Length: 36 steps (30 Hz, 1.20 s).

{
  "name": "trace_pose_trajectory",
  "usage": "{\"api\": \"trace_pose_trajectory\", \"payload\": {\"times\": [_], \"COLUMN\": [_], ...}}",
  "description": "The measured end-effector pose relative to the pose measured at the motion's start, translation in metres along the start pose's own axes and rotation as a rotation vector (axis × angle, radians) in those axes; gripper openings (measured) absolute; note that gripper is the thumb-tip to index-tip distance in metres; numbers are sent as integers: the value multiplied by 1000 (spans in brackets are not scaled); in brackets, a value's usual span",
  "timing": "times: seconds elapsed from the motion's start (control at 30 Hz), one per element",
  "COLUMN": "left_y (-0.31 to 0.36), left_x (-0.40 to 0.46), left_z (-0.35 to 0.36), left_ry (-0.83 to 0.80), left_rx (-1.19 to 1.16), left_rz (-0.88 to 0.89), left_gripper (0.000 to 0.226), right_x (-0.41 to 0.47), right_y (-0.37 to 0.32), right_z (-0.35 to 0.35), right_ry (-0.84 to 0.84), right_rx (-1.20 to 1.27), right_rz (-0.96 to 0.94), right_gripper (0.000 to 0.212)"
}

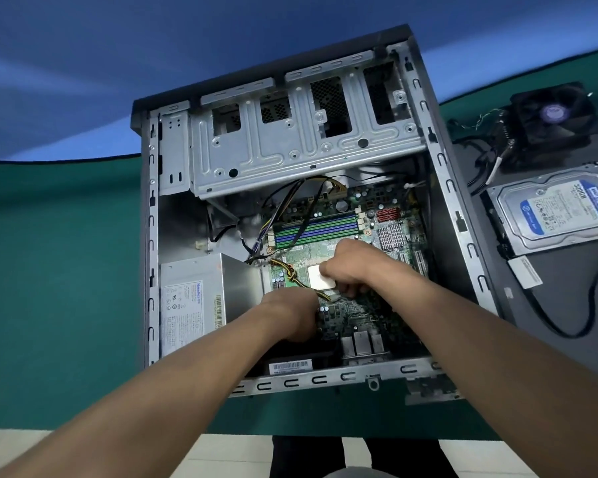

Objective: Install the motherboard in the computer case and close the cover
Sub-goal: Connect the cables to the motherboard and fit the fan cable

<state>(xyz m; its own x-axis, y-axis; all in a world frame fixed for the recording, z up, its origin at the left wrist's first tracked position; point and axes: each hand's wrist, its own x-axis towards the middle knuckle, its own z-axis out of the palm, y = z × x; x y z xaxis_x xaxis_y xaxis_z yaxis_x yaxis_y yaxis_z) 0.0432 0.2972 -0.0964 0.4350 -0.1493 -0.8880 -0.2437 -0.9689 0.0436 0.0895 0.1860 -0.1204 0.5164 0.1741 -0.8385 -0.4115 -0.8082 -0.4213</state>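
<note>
Lying on its side on the green desk [56,270], the computer case [439,160] has its cover off and its inside open to view. The motherboard [353,312] sits in the right half of the case, with green and blue memory slots [316,227] toward its far edge and rear ports [361,343] at its near edge. Both forearms reach in from the near side. The left hand [292,317] is curled at the near left part of the board, pinching the yellow-and-black power cable [292,274] that runs across the board from the power supply [194,298] in the near left corner. The right hand [351,267] has its fingers curled down on the board just beside the square silver processor [320,277]; what it grips, if anything, cannot be told. A silver drive cage [290,150] fills the far part of the case. On a dark panel [567,305] to the right lie a hard drive [560,208] and, farther back, a black cooler fan [554,113].
</note>
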Motion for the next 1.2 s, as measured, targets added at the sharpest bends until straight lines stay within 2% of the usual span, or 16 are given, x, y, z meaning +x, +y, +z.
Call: {"api": "trace_pose_trajectory", "payload": {"times": [0.2, 0.33, 0.47, 0.57, 0.63, 0.7, 0.8, 0.87, 1.0, 1.07, 1.2], "left_y": [-9, -11, -14, -19, -22, -23, -23, -22, -19, -22, -30], "left_x": [0, -3, -6, -9, -11, -16, -23, -27, -32, -33, -39], "left_z": [2, 1, -3, -15, -19, -20, -20, -22, -27, -29, -30], "left_ry": [-16, -10, 21, 83, 119, 198, 468, 565, 503, 403, 321], "left_rx": [-84, -81, -132, -193, -221, -238, -208, -137, -14, -35, -117], "left_rz": [-22, -18, 0, 35, 56, 70, 132, 215, 201, 154, 149], "left_gripper": [15, 8, 11, 11, 6, 4, 10, 9, 9, 2, 12], "right_x": [1, -1, -6, -13, -16, -19, -23, -27, -31, -32, -29], "right_y": [-1, -3, -1, 1, 2, 2, 1, 1, 3, 3, 2], "right_z": [4, 10, 6, 8, 9, 6, -2, -5, -2, -2, -1], "right_ry": [-13, -87, -113, -137, -118, -75, -19, -23, -168, -221, -287], "right_rx": [-27, -23, -13, -104, -180, -195, -144, -79, 103, 193, 278], "right_rz": [-5, -20, -76, -150, -183, -207, -239, -249, -246, -236, -219], "right_gripper": [22, 26, 15, 7, 11, 17, 19, 21, 18, 19, 27]}}
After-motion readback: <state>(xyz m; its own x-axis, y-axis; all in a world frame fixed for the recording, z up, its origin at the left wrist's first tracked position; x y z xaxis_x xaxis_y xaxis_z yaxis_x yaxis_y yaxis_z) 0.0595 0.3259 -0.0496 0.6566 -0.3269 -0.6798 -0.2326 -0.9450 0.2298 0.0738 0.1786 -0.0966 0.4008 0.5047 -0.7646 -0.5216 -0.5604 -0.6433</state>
